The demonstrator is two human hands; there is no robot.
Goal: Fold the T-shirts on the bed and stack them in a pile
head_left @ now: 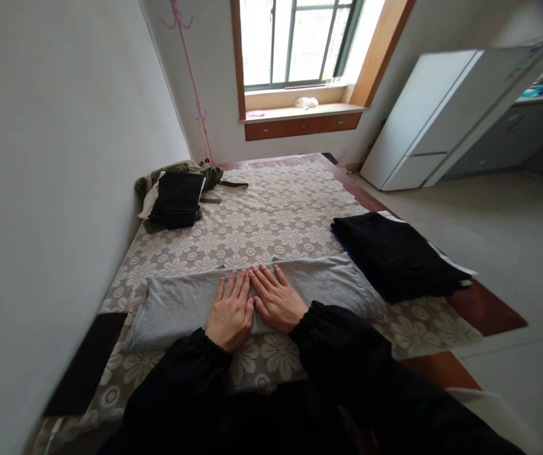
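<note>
A grey cloth garment [176,306], folded into a long flat strip, lies across the flowered table cover [271,202]. My left hand [231,309] rests flat on its middle with the fingers stretched out. Beside it, my right hand [277,298] presses on the same cloth, palm down and fingers spread, and the two hands meet at the thumbs and index fingers. Neither hand grips anything. The right end of the strip reaches the stack of folded black clothes [394,253].
At the back left lies a black folded cloth [179,199] on a green bag or garment [212,174]. A flat black object [86,363] is at the left edge by the wall. Beyond the table are a pink stand [190,69] and a white fridge [423,120].
</note>
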